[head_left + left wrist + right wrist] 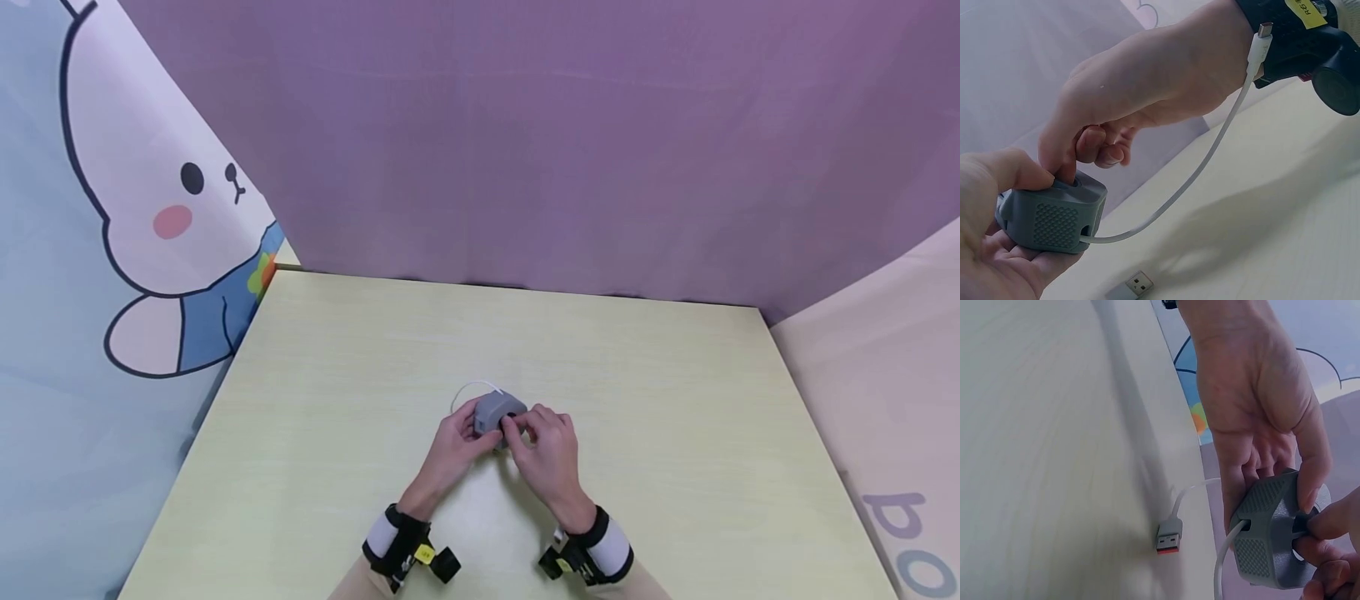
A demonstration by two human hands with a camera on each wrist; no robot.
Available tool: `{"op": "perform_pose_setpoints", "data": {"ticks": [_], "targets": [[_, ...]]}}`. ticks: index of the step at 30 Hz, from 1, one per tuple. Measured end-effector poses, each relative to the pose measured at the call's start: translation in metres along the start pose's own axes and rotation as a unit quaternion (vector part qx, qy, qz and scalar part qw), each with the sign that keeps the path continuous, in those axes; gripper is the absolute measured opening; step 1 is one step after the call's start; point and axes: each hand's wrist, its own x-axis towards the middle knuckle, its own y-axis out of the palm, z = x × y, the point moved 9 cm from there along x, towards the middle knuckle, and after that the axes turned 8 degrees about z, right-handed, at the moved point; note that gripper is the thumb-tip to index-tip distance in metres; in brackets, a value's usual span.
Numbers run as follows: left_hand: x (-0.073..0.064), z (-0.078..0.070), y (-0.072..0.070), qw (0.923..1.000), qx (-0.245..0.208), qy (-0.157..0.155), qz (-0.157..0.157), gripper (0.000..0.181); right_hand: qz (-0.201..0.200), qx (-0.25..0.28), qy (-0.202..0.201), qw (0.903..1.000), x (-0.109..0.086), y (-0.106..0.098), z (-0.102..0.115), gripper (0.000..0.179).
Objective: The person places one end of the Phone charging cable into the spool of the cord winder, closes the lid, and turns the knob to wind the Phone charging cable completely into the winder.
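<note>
A grey cable winder [492, 410] with dimpled, many-sided walls is held up above the table between both hands. My left hand [453, 446] grips its body, thumb on the near face and fingers round the back and underside. At the dark centre hole, my right hand [551, 460] pinches the middle part with thumb and forefinger, its other fingers curled. A white cable [1175, 199] leaves slots in the winder's wall. One end carries a USB-C plug [1260, 47], the other a USB-A plug [1169, 535] hanging close over the table. The pinched part is mostly hidden by fingertips.
A pale wood-look table [337, 358] lies under the hands. Behind it hangs a purple cloth [525, 150]; a blue cloth with a cartoon animal [172, 200] covers the left side, and a pale cloth [885, 350] the right. Both wrists wear strapped cameras.
</note>
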Motion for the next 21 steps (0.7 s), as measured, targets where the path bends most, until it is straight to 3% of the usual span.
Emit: {"op": "perform_pose_setpoints", "data": {"ticks": [9,21], "targets": [[-0.001,0.000,0.000,1.0000,0.005,-0.001,-0.003,0.061,0.014,0.062,0.060,0.9961,-0.001,0.003,-0.009,0.022],[-0.001,-0.001,0.003,0.9999,0.010,0.009,-0.004,0.059,0.055,0.158,0.143,0.9755,-0.004,0.010,-0.024,0.025]]}}
